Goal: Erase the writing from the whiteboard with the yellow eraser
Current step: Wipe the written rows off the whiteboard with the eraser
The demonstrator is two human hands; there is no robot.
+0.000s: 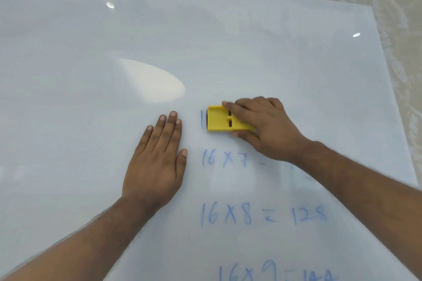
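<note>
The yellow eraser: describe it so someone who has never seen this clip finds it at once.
Start at the large white glossy whiteboard lying flat, then go to the blue handwritten sums on its right half. At the top of that column lies the yellow rectangular plastic eraser, in the grip of the right hand. It is the only coloured solid thing there; the left hand lies flat beside it.

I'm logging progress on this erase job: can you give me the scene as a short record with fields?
surface: whiteboard, lying flat
tool: yellow eraser, on the board
right hand: grips the eraser
left hand: flat on the board, fingers straight
line under eraser: only a blue stroke shows at its left
partly erased: 16 x 7 line
intact: 16 x 8 = 128
bottom line: cut off by frame
</note>
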